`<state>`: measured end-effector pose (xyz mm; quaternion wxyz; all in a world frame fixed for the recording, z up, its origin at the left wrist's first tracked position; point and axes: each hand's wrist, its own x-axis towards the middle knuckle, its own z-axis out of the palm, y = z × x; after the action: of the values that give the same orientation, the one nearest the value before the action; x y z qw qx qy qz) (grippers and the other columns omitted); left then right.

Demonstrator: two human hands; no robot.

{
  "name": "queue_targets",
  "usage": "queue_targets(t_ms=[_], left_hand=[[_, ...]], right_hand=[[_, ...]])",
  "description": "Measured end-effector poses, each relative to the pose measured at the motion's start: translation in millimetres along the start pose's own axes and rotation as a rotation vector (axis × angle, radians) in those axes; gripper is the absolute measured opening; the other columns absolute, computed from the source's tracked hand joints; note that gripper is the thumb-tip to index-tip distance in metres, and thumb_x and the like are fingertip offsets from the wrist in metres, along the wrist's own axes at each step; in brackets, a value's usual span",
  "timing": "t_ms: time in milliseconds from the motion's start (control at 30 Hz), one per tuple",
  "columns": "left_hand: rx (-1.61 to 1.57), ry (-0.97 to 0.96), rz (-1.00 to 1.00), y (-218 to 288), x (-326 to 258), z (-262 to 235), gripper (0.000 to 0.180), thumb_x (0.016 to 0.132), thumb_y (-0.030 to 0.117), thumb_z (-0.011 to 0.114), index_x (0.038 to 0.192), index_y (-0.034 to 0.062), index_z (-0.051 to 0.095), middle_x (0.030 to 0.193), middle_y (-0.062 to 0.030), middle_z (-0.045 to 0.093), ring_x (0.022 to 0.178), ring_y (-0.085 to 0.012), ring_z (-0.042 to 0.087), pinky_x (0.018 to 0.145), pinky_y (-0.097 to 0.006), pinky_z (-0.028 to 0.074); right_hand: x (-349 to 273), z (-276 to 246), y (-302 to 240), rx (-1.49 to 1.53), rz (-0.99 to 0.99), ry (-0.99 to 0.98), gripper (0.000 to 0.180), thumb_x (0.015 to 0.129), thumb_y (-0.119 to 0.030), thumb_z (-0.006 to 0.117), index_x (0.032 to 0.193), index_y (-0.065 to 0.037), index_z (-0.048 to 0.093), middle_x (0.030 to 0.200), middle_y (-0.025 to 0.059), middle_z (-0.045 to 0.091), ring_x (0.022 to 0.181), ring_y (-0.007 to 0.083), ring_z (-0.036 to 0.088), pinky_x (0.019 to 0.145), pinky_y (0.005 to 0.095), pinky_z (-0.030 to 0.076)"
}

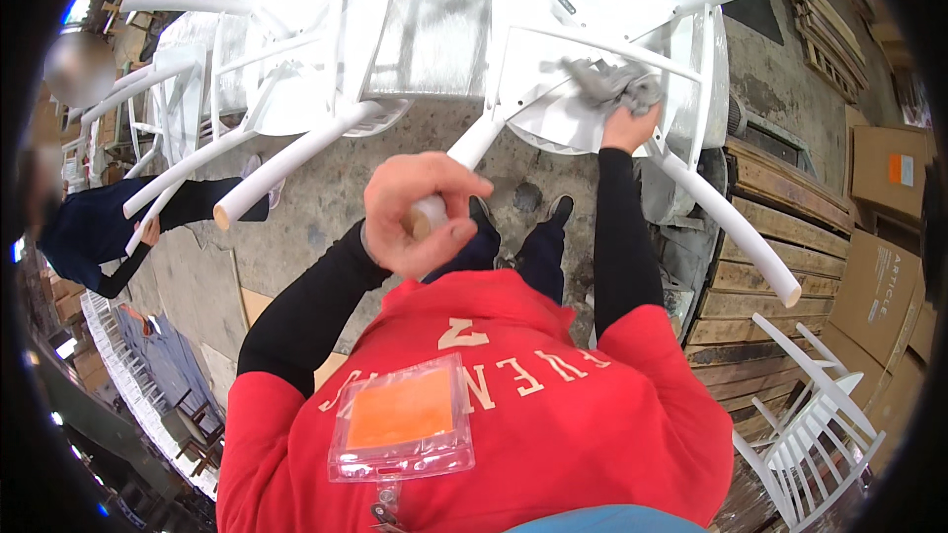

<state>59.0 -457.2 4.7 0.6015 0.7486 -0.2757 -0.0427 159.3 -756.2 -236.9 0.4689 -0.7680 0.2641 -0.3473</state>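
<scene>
A white wooden chair lies upside down in front of me, with the underside of its seat [538,15] facing up. My left hand [420,212] is closed around the end of its near left leg [477,143], with fingers and thumb curled round it. On the right, my right hand [632,126] grips a crumpled grey cloth [612,84] against the seat's underside, between the stretcher bars. The cloth looks slightly blurred and covers part of the hand's fingers. The near right leg [736,217] sticks out beside my right forearm.
Another upturned white chair [331,30] stands to the left on the plastic-wrapped table [434,49]. A co-worker [89,227] at far left has a hand on a white chair leg. Wooden slats [770,276], cardboard boxes [869,296] and a white spindle-back chair [815,444] are at right.
</scene>
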Motion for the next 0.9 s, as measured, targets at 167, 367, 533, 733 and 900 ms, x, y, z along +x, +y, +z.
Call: queue_targets(t_ms=[167,367,533,733,900], left_hand=[[-0.052,-0.061,0.152,-8,13,-4,0.028,0.078,0.024,0.067,0.090,-0.0014,0.068,0.066,-0.0070,0.061,0.060,-0.0236,0.062,0.062,-0.037,0.052],[-0.044,-0.074,0.132,-8,7,-6,0.027,0.085,0.027,0.065,0.089,0.0005,0.067,0.066,-0.0060,0.061,0.062,-0.0255,0.062,0.065,-0.040,0.055],[-0.094,-0.054,0.212,-12,14,-4,0.023,0.077,0.019,0.066,0.087,-0.0017,0.067,0.065,-0.0073,0.059,0.057,-0.0246,0.060,0.056,-0.036,0.049],[-0.144,-0.039,0.257,-22,20,2,0.023,0.073,0.016,0.068,0.086,-0.0025,0.067,0.061,-0.0076,0.055,0.053,-0.0262,0.057,0.051,-0.035,0.045],[-0.136,-0.072,0.231,-24,15,-2,0.025,0.082,0.024,0.064,0.089,0.0000,0.066,0.063,-0.0054,0.058,0.056,-0.0275,0.060,0.060,-0.040,0.052]], right_hand=[[-38,70,4,-0.420,-0.400,-0.470,0.053,0.069,-0.015,0.070,0.118,0.002,0.063,0.117,0.0214,0.062,0.118,0.0434,0.052,0.114,0.0589,0.029],[-69,39,1,-0.167,-0.838,-1.114,0.075,0.067,-0.010,0.068,0.140,-0.022,0.056,0.141,-0.0006,0.058,0.142,0.0260,0.042,0.122,0.0546,0.021],[51,36,8,-0.825,-0.638,-0.837,0.065,0.076,-0.017,0.074,0.139,-0.018,0.056,0.133,0.0112,0.060,0.130,0.0296,0.051,0.118,0.0544,0.029],[10,20,25,-0.701,-0.589,-0.592,0.044,0.068,-0.010,0.074,0.109,-0.001,0.062,0.143,0.0224,0.050,0.128,0.0439,0.048,0.114,0.0524,0.035],[8,-84,45,-0.885,-0.368,-0.482,0.052,0.073,-0.009,0.071,0.123,0.001,0.063,0.137,0.0207,0.053,0.133,0.0443,0.041,0.117,0.0537,0.028]])
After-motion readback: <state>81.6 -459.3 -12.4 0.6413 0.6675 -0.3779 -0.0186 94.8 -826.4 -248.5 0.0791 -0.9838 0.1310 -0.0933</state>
